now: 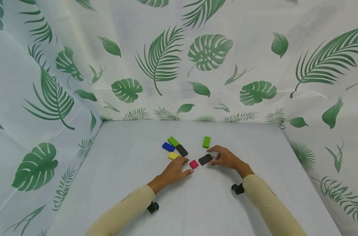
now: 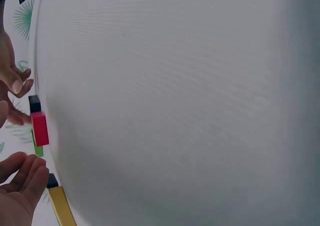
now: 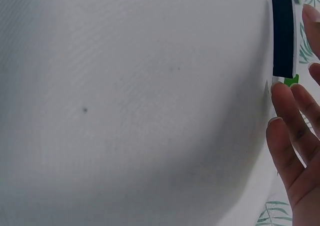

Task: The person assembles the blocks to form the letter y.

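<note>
Resting on the white table, the left hand lies relaxed beside a pink block, while the right hand pinches a dark block nearby.

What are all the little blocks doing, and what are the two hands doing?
Red block: flat on the table, between the hands.
Black block: flat, at the right hand's fingertips.
Second black block: flat, in the left cluster.
Yellow block: flat, by the left hand.
Blue block: flat, untouched.
Green block: flat, untouched.
Lone green block: flat, apart.
Left hand: open, holding nothing.
Right hand: fingers curved around the black block.
</note>
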Motion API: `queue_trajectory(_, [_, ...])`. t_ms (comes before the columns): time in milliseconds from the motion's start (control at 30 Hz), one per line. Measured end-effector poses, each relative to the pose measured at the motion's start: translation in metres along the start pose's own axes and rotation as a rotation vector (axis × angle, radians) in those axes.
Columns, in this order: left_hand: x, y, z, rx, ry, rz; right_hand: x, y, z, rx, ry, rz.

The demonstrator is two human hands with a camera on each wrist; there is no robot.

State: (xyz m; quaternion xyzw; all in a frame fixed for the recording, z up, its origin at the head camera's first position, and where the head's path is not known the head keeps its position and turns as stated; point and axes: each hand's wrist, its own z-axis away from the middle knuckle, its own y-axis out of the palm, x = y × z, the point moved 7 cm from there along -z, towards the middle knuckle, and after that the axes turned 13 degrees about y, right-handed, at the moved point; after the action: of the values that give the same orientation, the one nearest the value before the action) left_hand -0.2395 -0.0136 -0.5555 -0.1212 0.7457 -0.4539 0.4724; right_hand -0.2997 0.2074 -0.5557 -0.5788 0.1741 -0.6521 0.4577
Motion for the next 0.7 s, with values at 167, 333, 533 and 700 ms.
queue_trajectory(167, [-0.002,0.007,-0.008,0.039,-0.006,-0.020,-0.001,0.004,-0.003,0.011,-0.005,-0.013])
queue_trajectory(333, [-0.005,0.012,-0.011,0.060,-0.029,-0.059,-0.003,0.012,-0.006,0.024,-0.001,-0.024])
queue_trajectory(533, [-0.005,0.015,-0.016,0.072,-0.040,-0.086,-0.001,0.015,-0.008,0.030,-0.012,0.002])
queue_trajectory(700, [-0.003,0.016,-0.021,0.068,-0.038,-0.105,-0.002,0.015,-0.011,0.025,-0.012,0.042])
